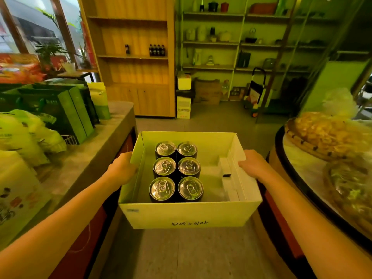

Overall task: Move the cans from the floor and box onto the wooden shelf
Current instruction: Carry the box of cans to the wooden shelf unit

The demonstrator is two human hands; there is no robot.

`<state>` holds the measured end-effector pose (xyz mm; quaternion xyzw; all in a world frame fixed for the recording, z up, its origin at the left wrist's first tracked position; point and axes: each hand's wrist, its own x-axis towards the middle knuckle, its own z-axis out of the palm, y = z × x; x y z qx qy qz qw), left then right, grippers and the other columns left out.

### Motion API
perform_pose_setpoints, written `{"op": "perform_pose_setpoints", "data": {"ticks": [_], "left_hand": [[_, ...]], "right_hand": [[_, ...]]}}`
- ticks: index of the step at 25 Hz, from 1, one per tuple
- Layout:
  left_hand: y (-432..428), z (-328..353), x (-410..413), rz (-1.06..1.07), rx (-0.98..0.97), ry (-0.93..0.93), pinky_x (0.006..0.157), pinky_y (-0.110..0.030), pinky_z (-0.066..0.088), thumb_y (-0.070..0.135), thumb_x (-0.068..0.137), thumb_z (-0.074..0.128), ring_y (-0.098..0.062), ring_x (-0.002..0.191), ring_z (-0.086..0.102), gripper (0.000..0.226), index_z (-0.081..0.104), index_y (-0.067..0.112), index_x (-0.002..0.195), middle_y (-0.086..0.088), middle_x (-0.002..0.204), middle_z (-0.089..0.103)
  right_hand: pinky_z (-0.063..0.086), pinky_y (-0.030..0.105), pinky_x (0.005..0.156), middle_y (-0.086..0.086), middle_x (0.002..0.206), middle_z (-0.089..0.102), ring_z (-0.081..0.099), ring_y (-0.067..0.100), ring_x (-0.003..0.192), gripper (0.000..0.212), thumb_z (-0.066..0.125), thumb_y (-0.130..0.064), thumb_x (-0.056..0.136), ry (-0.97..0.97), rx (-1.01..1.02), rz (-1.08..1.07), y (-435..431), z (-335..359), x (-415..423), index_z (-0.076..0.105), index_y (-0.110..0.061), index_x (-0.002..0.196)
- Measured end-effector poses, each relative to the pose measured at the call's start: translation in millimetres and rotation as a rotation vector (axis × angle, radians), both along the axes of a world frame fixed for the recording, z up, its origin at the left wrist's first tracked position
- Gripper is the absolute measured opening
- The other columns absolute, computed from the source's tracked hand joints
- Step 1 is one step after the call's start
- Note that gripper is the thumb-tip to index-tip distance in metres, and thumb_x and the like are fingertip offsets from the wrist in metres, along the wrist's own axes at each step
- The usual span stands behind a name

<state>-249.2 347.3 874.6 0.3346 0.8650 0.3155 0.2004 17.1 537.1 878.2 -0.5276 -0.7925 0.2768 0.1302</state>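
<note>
A shop aisle with a speckled grey floor [181, 254] runs ahead to a tall wooden shelf [130, 57] against the far wall. On its middle board stand a lone dark can [126, 49] near the left end and a tight row of dark bottles [157, 50] toward the right end. Open metal shelving [237, 43] with pots and jars fills the wall to the right of it. A grey counter [96, 154] on the left carries green gift bags [60, 109]; a round table [302, 168] on the right holds wrapped baskets.

A white cardboard box [189, 216], top open, is held above the floor in mid-aisle, with handwriting on its near wall. Six black cans [177, 170] with silver pull-tab lids stand upright in its left half, two across and three deep, touching one another (the right half holds only a white cardboard insert [229, 178]).

Both bare forearms reach forward. The left hand [122, 168] is clamped on the box's left wall, fingers wrapped outside and under. The right hand [253, 166] grips the right wall, thumb over its top edge.
</note>
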Motion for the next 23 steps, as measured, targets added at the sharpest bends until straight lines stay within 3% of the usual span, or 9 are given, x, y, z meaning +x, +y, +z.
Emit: {"op": "perform_pose_setpoints", "data": {"ticks": [3,7,11,16,23], "left_hand": [[73.4,3.0,-34.0,0.050,-0.018,-0.017,0.062,-0.032,0.047,-0.002,0.088,0.050,-0.021,0.075,0.057,0.052,0.037,0.008,0.138,-0.021,0.124,0.057],[164.8,4.6,-94.9,0.107,-0.018,-0.028,0.072,-0.036,0.046,-0.004,0.087,0.051,-0.031,0.093,0.059,0.052,0.040,0.007,0.136,-0.021,0.125,0.057],[257.9,-6.9,-176.1,0.131,0.000,-0.024,0.073,-0.036,0.045,-0.006,0.086,0.048,-0.025,0.087,0.054,0.046,0.047,0.007,0.130,-0.021,0.120,0.060],[391.7,-18.0,-293.8,0.144,-0.025,0.014,0.085,-0.042,0.048,-0.004,0.088,0.047,-0.037,0.110,0.055,0.050,0.039,0.007,0.135,-0.020,0.127,0.055],[573.3,-11.2,-440.6,0.106,-0.066,-0.009,0.086,-0.041,0.046,-0.005,0.088,0.047,-0.039,0.114,0.053,0.047,0.040,0.003,0.134,-0.023,0.128,0.054]], "right_hand": [[0.048,0.042,0.083,0.021,0.114,0.062,0.059,0.037,0.102,0.026,0.044,-0.009,0.089,-0.015,0.010,0.043,84.7,5.4,-43.5,0.057,-0.002,0.110],[0.047,0.041,0.086,0.021,0.120,0.060,0.057,0.037,0.107,0.029,0.045,-0.009,0.090,-0.033,0.009,0.102,188.5,11.4,-116.8,0.055,-0.001,0.116],[0.043,0.033,0.077,0.022,0.118,0.060,0.057,0.036,0.106,0.027,0.045,-0.008,0.090,-0.033,0.002,0.133,288.8,-2.6,-200.5,0.055,0.000,0.114],[0.041,0.032,0.075,0.020,0.117,0.062,0.058,0.035,0.104,0.025,0.044,-0.009,0.092,-0.008,0.005,0.104,412.3,-18.6,-314.4,0.056,0.000,0.112],[0.038,0.028,0.075,0.020,0.120,0.060,0.057,0.034,0.105,0.027,0.044,-0.008,0.093,0.038,-0.033,0.084,584.4,-13.2,-454.5,0.055,0.000,0.116]]}}
